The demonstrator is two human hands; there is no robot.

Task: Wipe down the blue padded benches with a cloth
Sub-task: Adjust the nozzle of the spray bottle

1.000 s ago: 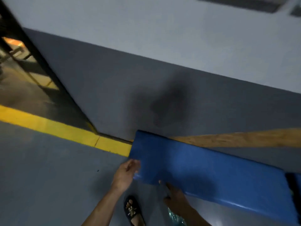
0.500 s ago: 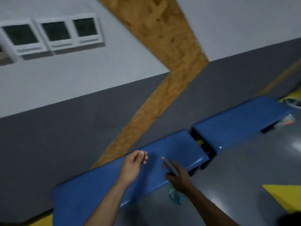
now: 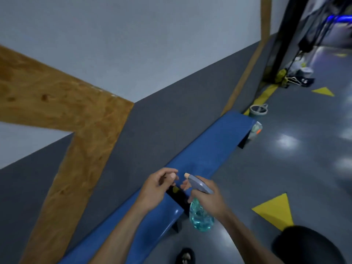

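The right hand (image 3: 208, 197) grasps a spray bottle (image 3: 201, 216) around its neck, with the fingers curled on the trigger part; the grey spray head with a pale nozzle (image 3: 187, 175) points to the left, toward the left hand. The lower part of the bottle is clear and holds a light blue-green liquid. The left hand (image 3: 158, 189) holds nothing that I can see; its fingers are loosely bent and its fingertips are near the nozzle, without touching it. Both hands are above the blue padded benches (image 3: 215, 147), which stand in a row along the grey wall (image 3: 133, 141), with a dark gap (image 3: 178, 195) between two of them, just under the hands. No cloth is visible in this view. At the far end of the benches, a grey container (image 3: 258, 110) stands on the shiny floor (image 3: 285, 168).
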